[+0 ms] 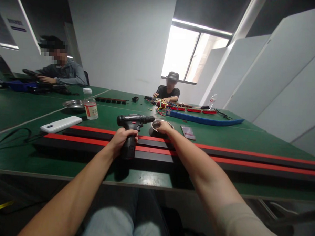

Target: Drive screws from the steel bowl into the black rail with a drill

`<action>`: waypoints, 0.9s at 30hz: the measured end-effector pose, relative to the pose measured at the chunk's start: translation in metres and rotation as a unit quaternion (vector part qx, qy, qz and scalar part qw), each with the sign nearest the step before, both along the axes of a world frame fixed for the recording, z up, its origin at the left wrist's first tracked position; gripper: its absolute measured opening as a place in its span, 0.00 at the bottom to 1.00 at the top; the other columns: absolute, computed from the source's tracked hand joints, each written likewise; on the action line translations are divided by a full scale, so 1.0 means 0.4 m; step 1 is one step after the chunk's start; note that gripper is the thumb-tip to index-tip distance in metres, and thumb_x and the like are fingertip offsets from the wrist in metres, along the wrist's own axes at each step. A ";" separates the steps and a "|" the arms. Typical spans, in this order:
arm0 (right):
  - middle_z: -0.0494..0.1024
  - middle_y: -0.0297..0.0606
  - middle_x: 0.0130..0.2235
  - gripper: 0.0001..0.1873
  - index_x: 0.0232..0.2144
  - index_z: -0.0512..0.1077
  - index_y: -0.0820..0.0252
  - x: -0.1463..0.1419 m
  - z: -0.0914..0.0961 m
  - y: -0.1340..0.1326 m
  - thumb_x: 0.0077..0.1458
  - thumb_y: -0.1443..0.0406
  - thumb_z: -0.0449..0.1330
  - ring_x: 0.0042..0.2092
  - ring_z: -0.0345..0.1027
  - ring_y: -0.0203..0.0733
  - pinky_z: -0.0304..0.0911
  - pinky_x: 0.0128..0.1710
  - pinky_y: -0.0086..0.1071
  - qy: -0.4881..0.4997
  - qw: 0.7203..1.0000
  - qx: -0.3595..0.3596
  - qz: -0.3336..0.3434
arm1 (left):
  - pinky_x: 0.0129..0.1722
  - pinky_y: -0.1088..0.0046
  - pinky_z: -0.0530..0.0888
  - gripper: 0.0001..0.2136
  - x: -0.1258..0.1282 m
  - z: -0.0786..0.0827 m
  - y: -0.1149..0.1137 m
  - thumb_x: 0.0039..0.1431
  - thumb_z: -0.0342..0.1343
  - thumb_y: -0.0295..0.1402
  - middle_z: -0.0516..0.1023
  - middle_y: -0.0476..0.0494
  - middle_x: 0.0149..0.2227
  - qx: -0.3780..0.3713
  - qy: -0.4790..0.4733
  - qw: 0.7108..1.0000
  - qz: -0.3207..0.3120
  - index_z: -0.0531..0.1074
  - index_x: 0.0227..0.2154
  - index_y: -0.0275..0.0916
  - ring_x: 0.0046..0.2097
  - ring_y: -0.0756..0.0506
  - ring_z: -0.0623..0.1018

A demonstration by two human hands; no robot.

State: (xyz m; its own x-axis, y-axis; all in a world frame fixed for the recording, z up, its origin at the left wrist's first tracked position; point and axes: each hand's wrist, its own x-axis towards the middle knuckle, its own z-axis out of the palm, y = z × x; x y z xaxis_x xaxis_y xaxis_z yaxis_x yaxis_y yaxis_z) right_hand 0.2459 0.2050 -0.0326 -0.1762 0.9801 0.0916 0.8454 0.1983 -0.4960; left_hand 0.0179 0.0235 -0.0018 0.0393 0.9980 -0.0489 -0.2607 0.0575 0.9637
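**Cordless drill (130,122) in the left hand (122,138), right hand (164,127) in a metal bowl (153,127)**

The left hand is wrapped around the grip of the drill, which is held upright, its chuck and thin bit pointing right, over toward the bowl. The right hand is apart from the left, its fingers dipped inside the bowl; whether they pinch anything I cannot tell — the fingertips are hidden.

Two long black bars with red tops (236,161) lie side by side across the green table (147,179). The drill is at the bars, and the right forearm crosses above them; the bowl sits just beyond the farther one. A small flat item (187,131), blurred, lies right of the bowl.

On the left are a white power bank (61,124), a white-capped plastic bottle (91,107) and a shallow metal dish (70,104). Farther back, a long blue strip (206,119) lies near tangled colored wires (161,105) — a person in black (166,94) sits behind them. Another person in gray (73,73) sits at far left.
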 end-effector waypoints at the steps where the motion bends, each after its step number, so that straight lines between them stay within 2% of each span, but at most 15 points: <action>1: 0.81 0.37 0.31 0.12 0.32 0.81 0.57 -0.003 -0.004 0.006 0.40 0.70 0.71 0.33 0.73 0.42 0.64 0.35 0.30 0.007 1.000 -0.020 0.013 | 0.20 0.76 0.68 0.09 -0.001 -0.002 0.001 0.45 0.66 0.33 0.76 0.44 0.22 0.003 0.001 1.000 -0.002 0.74 0.24 0.33 0.21 0.50 0.73; 4: 0.77 0.34 0.23 0.06 0.24 0.79 0.59 -0.005 -0.010 0.016 0.39 0.71 0.70 0.27 0.68 0.37 0.62 0.31 0.29 0.024 0.998 -0.048 0.020 | 0.20 0.76 0.68 0.09 -0.003 -0.008 0.005 0.45 0.66 0.34 0.76 0.44 0.22 0.005 0.000 1.000 -0.017 0.74 0.24 0.33 0.21 0.50 0.73; 7: 0.71 0.31 0.17 0.08 0.17 0.75 0.60 -0.005 -0.011 0.017 0.36 0.73 0.70 0.25 0.65 0.36 0.62 0.30 0.28 0.028 0.999 -0.028 0.009 | 0.22 0.76 0.70 0.09 -0.005 -0.012 0.007 0.45 0.66 0.33 0.76 0.44 0.23 0.003 -0.010 1.000 -0.026 0.75 0.25 0.33 0.22 0.49 0.74; 9: 0.70 0.32 0.17 0.09 0.16 0.74 0.60 -0.006 -0.011 0.016 0.36 0.74 0.69 0.25 0.65 0.36 0.62 0.30 0.29 0.015 1.000 -0.021 0.008 | 0.23 0.76 0.71 0.09 -0.007 -0.015 0.007 0.46 0.66 0.33 0.76 0.44 0.23 -0.001 -0.012 1.000 -0.028 0.75 0.26 0.33 0.23 0.49 0.74; 13: 0.74 0.37 0.22 0.07 0.18 0.76 0.59 -0.002 -0.010 0.006 0.45 0.68 0.67 0.27 0.68 0.39 0.62 0.31 0.31 -0.015 1.000 0.001 0.009 | 0.21 0.77 0.69 0.09 -0.010 -0.016 0.006 0.47 0.66 0.34 0.76 0.44 0.23 -0.004 -0.001 1.000 -0.029 0.75 0.26 0.32 0.22 0.50 0.74; 17: 0.74 0.36 0.22 0.10 0.20 0.77 0.58 0.010 -0.006 -0.016 0.52 0.64 0.64 0.26 0.67 0.39 0.59 0.29 0.30 0.000 0.998 0.055 0.005 | 0.22 0.76 0.70 0.10 -0.010 -0.013 0.005 0.47 0.66 0.34 0.76 0.44 0.23 -0.003 -0.003 1.000 -0.031 0.75 0.27 0.33 0.22 0.50 0.74; 21: 0.73 0.35 0.20 0.09 0.21 0.78 0.58 0.020 0.006 -0.032 0.52 0.63 0.66 0.24 0.65 0.37 0.56 0.27 0.29 0.034 0.999 0.040 -0.008 | 0.20 0.76 0.69 0.11 -0.011 -0.012 0.006 0.47 0.67 0.35 0.77 0.43 0.23 -0.010 0.011 0.999 -0.034 0.75 0.27 0.32 0.21 0.50 0.73; 24: 0.76 0.36 0.22 0.05 0.25 0.79 0.59 0.028 0.013 -0.036 0.51 0.65 0.67 0.24 0.66 0.37 0.55 0.26 0.28 0.048 0.998 0.041 -0.010 | 0.20 0.75 0.70 0.11 -0.012 -0.012 0.007 0.47 0.67 0.36 0.76 0.44 0.24 -0.014 0.013 0.999 -0.039 0.75 0.27 0.32 0.21 0.50 0.74; 27: 0.79 0.38 0.25 0.06 0.27 0.80 0.61 0.044 0.016 -0.045 0.53 0.65 0.66 0.26 0.69 0.38 0.55 0.26 0.28 0.066 0.996 0.066 -0.006 | 0.20 0.75 0.70 0.11 -0.012 -0.011 0.006 0.47 0.67 0.36 0.76 0.44 0.24 -0.017 0.014 0.999 -0.042 0.74 0.28 0.32 0.21 0.49 0.74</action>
